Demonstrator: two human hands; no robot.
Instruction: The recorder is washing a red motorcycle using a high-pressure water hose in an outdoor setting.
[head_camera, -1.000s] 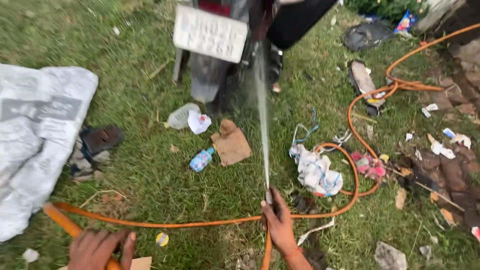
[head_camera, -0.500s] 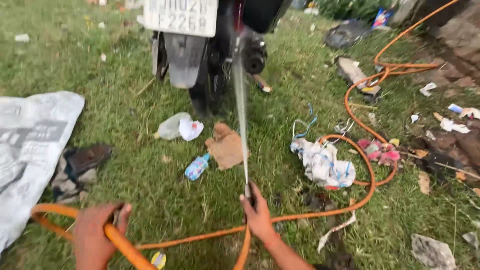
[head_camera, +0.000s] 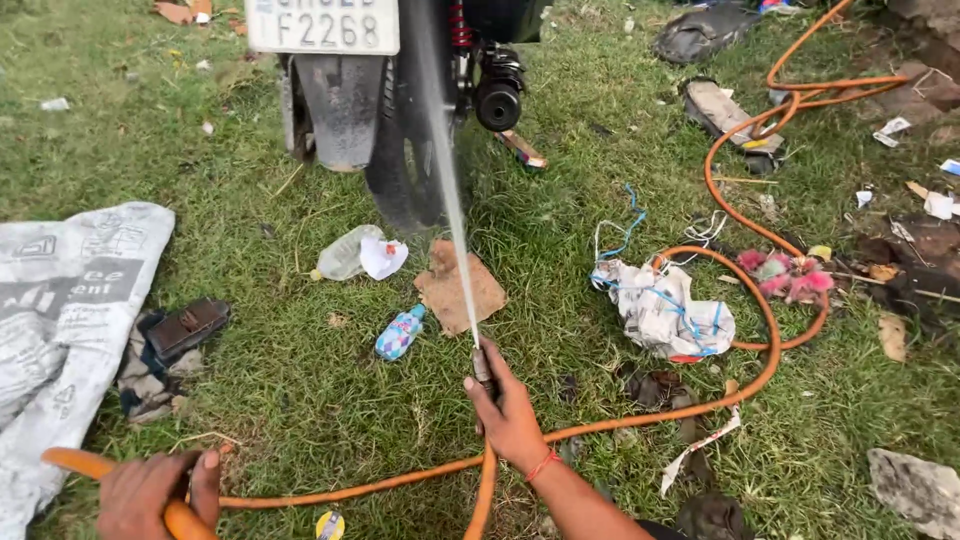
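Now closer in on the motorcycle's rear wheel (head_camera: 405, 170) than a second ago, with the mudguard (head_camera: 340, 95) and exhaust tip (head_camera: 497, 100) filling more of the top of the view. Right hand (head_camera: 510, 410) closed tight round the hose nozzle (head_camera: 483, 365), aimed up and away, water jet (head_camera: 445, 180) striking high on the tyre rather than lower down as half a second back. Left hand (head_camera: 150, 492) shut round a loop of the orange hose (head_camera: 740, 280), low at the left edge, farther from the right hand than before. Hose trailing from both hands across the grass (head_camera: 300, 400), curling right past a crumpled cloth (head_camera: 665, 310). Lying between hands and wheel, apart from the jet's landing point: cardboard scrap (head_camera: 460, 290), small blue bottle (head_camera: 400, 333), clear plastic bottle (head_camera: 350, 252). Grey printed sack (head_camera: 60, 300) at the left, unmoved.
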